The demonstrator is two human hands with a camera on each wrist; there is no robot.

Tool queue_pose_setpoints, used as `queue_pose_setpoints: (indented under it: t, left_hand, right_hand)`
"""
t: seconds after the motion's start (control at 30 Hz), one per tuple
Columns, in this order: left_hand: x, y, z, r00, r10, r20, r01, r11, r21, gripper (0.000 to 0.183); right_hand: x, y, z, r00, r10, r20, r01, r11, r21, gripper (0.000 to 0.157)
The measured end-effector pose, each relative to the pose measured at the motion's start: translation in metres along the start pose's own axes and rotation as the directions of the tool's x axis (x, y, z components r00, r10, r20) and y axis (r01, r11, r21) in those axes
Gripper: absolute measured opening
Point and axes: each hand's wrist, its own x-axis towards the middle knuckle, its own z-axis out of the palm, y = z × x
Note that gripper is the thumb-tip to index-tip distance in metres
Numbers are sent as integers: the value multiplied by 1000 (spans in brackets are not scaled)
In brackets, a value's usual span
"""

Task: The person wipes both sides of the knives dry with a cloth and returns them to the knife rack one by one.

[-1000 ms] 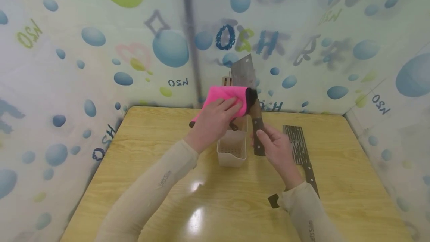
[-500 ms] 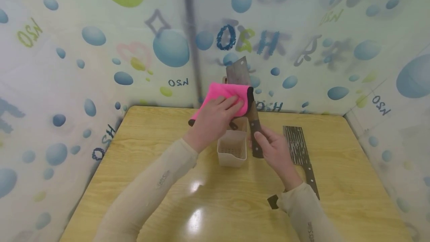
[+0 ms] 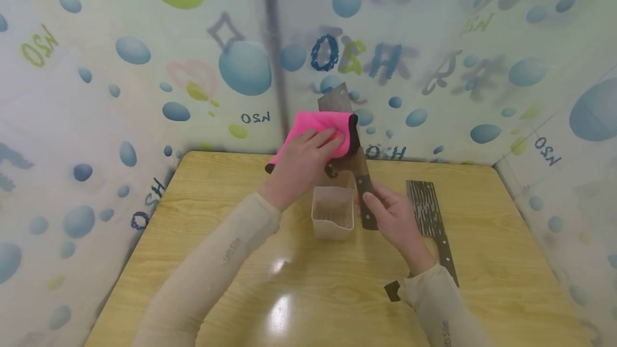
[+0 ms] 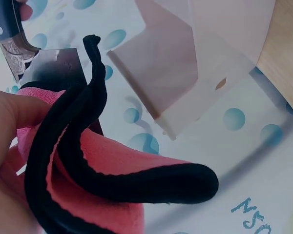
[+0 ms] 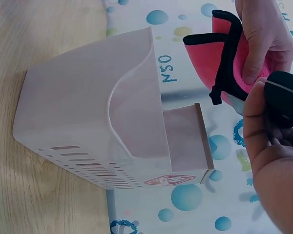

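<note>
My right hand (image 3: 397,218) grips the black riveted handle of a cleaver (image 3: 336,99), held tilted with its blade up and away from me. A pink cloth (image 3: 315,121) with black edging is folded over the blade. My left hand (image 3: 300,164) holds that cloth against the blade, thumb on one side and fingers on the other. The cloth hides the middle of the blade; its far end shows above. In the left wrist view the blade (image 4: 58,66) emerges beside the cloth (image 4: 112,151). The right wrist view catches the handle (image 5: 285,97) within my right fingers.
Below the hands stands a pale plastic holder (image 3: 332,232) with slotted sides and separate compartments. A second cleaver (image 3: 425,210), its blade streaked dark and light, lies on the wooden table (image 3: 217,293) at right. A dark end of something (image 3: 392,291) pokes out by the right sleeve.
The cloth and left hand have shifted slightly up and left. The cleaver has tipped leftward, and less of its blade shows above the cloth. The holder and second cleaver stay put.
</note>
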Motion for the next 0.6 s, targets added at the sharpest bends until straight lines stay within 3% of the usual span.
queue_pose_setpoints:
  t: [0.33,0.6]
  left_hand:
    - [0,0,1,1000,21,12,-20,1000,-3,47]
    - [6,-9,-1,999,13,-34,-12,1000,20,46]
  right_hand:
    - [2,0,0,1000,-14,3,15,998,-67,23]
    - [-1,2,0,999,-31,16,32,997,-65,22]
